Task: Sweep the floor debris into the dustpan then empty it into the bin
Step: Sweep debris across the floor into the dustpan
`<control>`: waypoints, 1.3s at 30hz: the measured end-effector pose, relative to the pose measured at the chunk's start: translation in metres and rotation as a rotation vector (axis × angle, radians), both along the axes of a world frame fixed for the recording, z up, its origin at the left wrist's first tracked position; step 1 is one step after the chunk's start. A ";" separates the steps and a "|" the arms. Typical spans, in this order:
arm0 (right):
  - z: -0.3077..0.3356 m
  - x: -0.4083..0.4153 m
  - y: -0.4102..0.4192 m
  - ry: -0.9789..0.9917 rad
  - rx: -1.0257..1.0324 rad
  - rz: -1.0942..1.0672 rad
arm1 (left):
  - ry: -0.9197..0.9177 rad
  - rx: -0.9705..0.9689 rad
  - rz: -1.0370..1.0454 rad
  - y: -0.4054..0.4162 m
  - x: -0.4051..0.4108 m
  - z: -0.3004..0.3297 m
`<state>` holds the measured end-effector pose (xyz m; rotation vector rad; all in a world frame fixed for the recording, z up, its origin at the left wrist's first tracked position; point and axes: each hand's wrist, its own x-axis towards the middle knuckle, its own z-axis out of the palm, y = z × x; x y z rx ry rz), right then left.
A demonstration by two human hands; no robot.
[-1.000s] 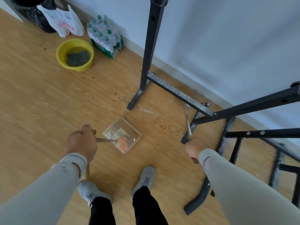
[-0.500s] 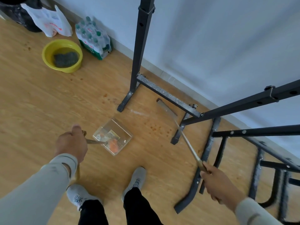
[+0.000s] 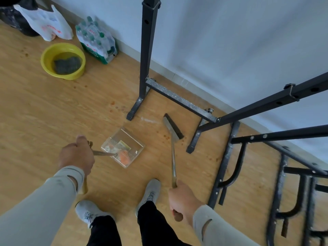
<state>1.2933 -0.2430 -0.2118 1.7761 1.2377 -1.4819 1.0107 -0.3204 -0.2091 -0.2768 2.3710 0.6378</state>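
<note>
A clear plastic dustpan [image 3: 132, 142] rests on the wooden floor, holding orange, white and yellow scraps. My left hand [image 3: 76, 156] grips its long metal handle. My right hand [image 3: 183, 201] is closed on the handle of a broom, whose dark brush head [image 3: 173, 126] touches the floor to the right of the dustpan, near small orange crumbs [image 3: 166, 137]. More crumbs [image 3: 113, 108] lie by the black post's foot. A dark bin [image 3: 16, 18] stands at the top left corner, partly cut off by the frame.
A black metal rack frame [image 3: 179, 99] stands along the wall, and more black frame parts [image 3: 266, 167] lie on the right. A yellow basin [image 3: 46, 55] with a grey cloth, a pack of water bottles [image 3: 96, 41] and a white plastic bag [image 3: 46, 23] sit at the left.
The broom head has swung out from under the rack's bar toward the dustpan. My right hand has drawn back toward my body. The dustpan stays in place.
</note>
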 end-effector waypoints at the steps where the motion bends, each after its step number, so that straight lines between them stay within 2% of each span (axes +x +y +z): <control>1: 0.007 0.002 0.000 0.012 -0.080 -0.087 | -0.002 -0.002 -0.011 0.001 0.000 0.000; 4: 0.032 0.020 0.012 0.029 -0.171 -0.227 | -0.007 0.000 -0.018 0.002 -0.001 0.001; 9: 0.075 0.050 0.049 0.039 -0.074 -0.265 | -0.003 0.031 -0.036 0.000 0.001 0.001; 15: 0.059 -0.007 0.100 -0.028 0.198 0.229 | 0.006 0.030 -0.048 -0.003 0.002 0.003; 19: 0.030 -0.047 0.119 -0.191 0.148 0.743 | 0.013 0.022 -0.052 -0.004 0.000 0.003; 22: 0.029 -0.021 0.107 -0.204 0.154 0.906 | 0.005 0.023 -0.050 -0.003 0.000 0.003; 28: 0.054 0.067 0.103 -0.262 0.177 1.050 | -0.005 0.032 -0.058 -0.004 0.003 0.006; 31: 0.074 0.091 0.104 -0.300 0.154 1.022 | -0.025 0.022 -0.070 -0.005 0.006 0.013; 34: 0.101 0.113 0.107 -0.195 0.199 0.707 | -0.059 0.028 -0.094 -0.011 0.015 0.025; 37: 0.122 0.132 0.107 -0.144 0.138 0.398 | -0.058 0.044 -0.161 -0.023 0.024 0.034; 39: 0.127 0.131 0.108 -0.123 0.146 0.343 | -0.047 0.050 -0.201 -0.029 0.031 0.037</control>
